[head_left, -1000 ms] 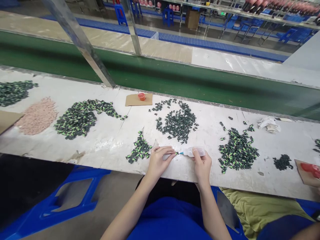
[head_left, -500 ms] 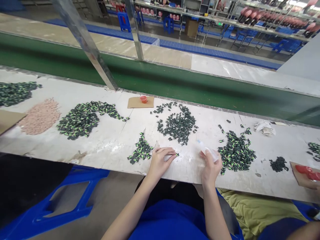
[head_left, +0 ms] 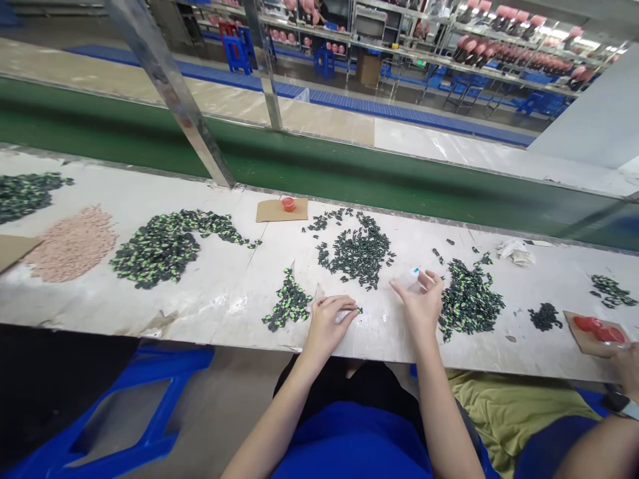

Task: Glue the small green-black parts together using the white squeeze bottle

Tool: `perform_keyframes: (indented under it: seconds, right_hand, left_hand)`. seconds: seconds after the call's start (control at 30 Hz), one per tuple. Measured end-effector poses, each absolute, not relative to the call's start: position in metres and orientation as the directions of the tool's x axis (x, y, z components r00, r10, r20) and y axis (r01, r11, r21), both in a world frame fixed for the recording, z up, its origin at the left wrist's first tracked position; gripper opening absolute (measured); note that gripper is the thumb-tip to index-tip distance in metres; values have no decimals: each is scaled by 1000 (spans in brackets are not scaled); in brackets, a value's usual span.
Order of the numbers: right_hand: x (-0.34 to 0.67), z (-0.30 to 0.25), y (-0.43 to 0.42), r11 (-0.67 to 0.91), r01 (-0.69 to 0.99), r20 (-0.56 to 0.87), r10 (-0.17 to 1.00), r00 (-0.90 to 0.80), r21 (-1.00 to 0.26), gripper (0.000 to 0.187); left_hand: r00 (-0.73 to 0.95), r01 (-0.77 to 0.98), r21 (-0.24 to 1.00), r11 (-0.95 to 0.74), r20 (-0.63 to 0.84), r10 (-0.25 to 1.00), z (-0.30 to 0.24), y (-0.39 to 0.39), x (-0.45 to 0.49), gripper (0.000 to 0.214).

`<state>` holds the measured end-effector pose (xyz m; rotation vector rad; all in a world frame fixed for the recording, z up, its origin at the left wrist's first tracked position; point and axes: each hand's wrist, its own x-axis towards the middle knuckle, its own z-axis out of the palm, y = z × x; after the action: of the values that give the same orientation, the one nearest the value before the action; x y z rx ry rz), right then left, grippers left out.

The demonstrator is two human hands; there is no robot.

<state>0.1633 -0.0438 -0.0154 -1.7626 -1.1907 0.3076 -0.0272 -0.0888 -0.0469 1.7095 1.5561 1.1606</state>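
Note:
My left hand (head_left: pixel 327 322) rests at the near edge of the white worktable (head_left: pixel 224 293), its fingers pinched on a small green-and-black piece (head_left: pixel 356 311). My right hand (head_left: pixel 423 303) is lifted a little to the right. It holds a small clear bottle with a blue tip (head_left: pixel 411 277) tilted up and away from the piece. A small pile of green-and-black pieces (head_left: pixel 288 303) lies just left of my left hand. A dark pile (head_left: pixel 357 253) sits beyond both hands, and a larger green-and-black pile (head_left: pixel 470 303) lies right of my right hand.
Further left lie a big green-and-black pile (head_left: pixel 160 246) and a pink pile (head_left: pixel 72 243). A red cup (head_left: pixel 288 203) stands on cardboard; crumpled tissue (head_left: pixel 514 251) lies at the back right. A co-worker's hand (head_left: pixel 626 366) is at the right by cardboard (head_left: pixel 586 339). A green conveyor belt (head_left: pixel 349 173) runs behind.
My right hand has pulled the bottle's tip away from the piece and raised it to the right, tilting it upward. My left hand has stayed on the piece. The camera has tilted up slightly.

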Motion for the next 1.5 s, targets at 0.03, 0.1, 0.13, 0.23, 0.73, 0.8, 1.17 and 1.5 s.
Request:
perform_keyframes:
  seconds: [0.03,0.1,0.13,0.23,0.73,0.8,1.17,1.5]
  right_hand:
    - [161,-16,-50,-41,648,388,772,504,-760,69]
    - [154,-18,-62,36,789,587,689,425,-614,50]
    - [150,-19,-66,109,838,637,703,315,-535,35]
    - [135,-22,-64,355,857,597,799,-72,-373,14]
    - [136,-19,-59,270,743,279,953,-117,-612,21]
    - [139,-17,-65,182,616,175,982,-72,-766,24]
    - [141,-12,-88,-115,68,-112,993,45,-991,26]
    - [121,-7,-103,31,-4,31,995,91,-1000,16]
  left_hand:
    - [-35,501,846,-183,231,972,-47,-89,-27,10]
    - [-21,506,843,-184,226,974,-46,-89,-28,8]
    - [-15,509,841,-183,222,975,-46,-89,-28,9]
    - [-3,517,835,-188,221,975,-46,-89,-29,12]
    - [23,623,745,-239,287,958,-48,-88,-23,10]
    - [28,593,768,-243,282,959,-46,-89,-23,12]
    - [-81,392,878,-276,331,940,-22,-105,-18,15]
    - [-52,473,817,-329,399,915,-10,-113,-9,17]
